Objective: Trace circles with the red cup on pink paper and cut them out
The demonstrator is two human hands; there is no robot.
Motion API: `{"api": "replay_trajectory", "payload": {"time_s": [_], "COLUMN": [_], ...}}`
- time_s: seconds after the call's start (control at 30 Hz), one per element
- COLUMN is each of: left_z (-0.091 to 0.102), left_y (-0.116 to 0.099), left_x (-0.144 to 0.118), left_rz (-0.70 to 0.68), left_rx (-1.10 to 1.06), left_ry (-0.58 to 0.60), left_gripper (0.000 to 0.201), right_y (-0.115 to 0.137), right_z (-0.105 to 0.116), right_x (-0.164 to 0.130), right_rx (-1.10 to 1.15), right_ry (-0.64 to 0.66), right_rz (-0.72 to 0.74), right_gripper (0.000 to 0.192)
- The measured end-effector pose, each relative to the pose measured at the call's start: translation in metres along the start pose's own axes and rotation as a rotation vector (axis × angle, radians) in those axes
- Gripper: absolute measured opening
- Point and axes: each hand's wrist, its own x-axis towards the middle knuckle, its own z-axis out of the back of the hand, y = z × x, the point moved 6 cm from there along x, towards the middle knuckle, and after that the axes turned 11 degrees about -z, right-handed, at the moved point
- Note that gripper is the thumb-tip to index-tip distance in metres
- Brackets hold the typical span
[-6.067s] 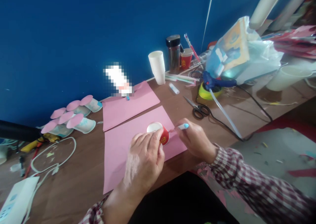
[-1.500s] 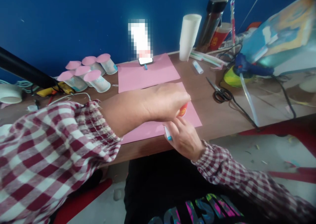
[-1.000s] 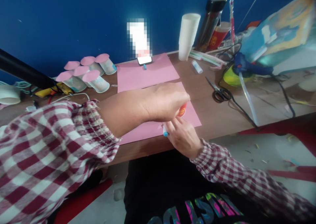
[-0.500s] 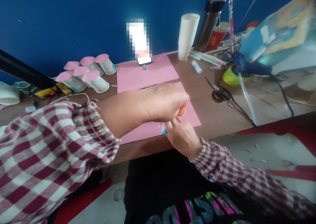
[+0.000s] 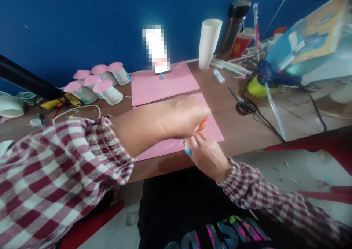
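My left hand [image 5: 189, 115] presses down over a red paper cup [image 5: 202, 125] with a yellow print. Most of the cup and the fingertips are hidden by the hand itself. The cup is on a sheet of pink paper [image 5: 154, 149] near the table's front edge. Close beside it, my right hand [image 5: 207, 153] is closed round a white marker with a blue end [image 5: 188, 151]. The marker's tip is out of sight between the two hands, next to the cup.
Behind lies more pink paper [image 5: 176, 84] with a leaning phone [image 5: 162, 72] and a small blue cap [image 5: 161, 76]. Left are several cups with pink tops [image 5: 111, 94]. Right are stacked white cups [image 5: 209, 44], a glue stick [image 5: 219, 76], scissors [image 5: 246, 106] and a glue gun [image 5: 277, 77].
My right hand has shifted slightly right and toward me along with the marker, and more of the marker shows. My left hand stays on the cup. The view has tilted a little.
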Motion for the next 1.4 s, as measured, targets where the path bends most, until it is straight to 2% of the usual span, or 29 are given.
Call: {"api": "replay_trajectory", "payload": {"time_s": [0.2, 0.43, 0.63, 0.9, 1.17, 1.4], "left_z": [-0.001, -0.004, -0.002, -0.001, 0.001, 0.0], "left_y": [0.0, 0.002, 0.002, 0.001, 0.0, 0.0], "left_x": [0.0, -0.001, -0.002, -0.001, -0.001, 0.0], "left_rz": [-0.041, -0.081, -0.07, -0.077, -0.071, -0.045], "left_rx": [0.065, 0.081, 0.072, 0.037, 0.03, 0.021], "left_ry": [-0.05, -0.107, -0.125, -0.137, -0.133, -0.108], "left_gripper": [0.027, 0.024, 0.022, 0.021, 0.019, 0.02], "right_y": [-0.007, -0.019, -0.034, -0.057, -0.081, -0.09], "right_z": [0.002, 0.012, 0.018, 0.025, 0.029, 0.028], "right_x": [-0.009, -0.018, -0.022, -0.026, -0.028, -0.025], "right_rx": [0.048, 0.137, 0.297, 0.497, 0.519, 0.562], "right_ry": [0.064, 0.01, -0.001, -0.079, -0.136, -0.152], "right_rz": [0.014, 0.028, -0.035, -0.131, -0.263, -0.344], "right_gripper": [0.012, 0.014, 0.013, 0.009, 0.009, 0.009]}}
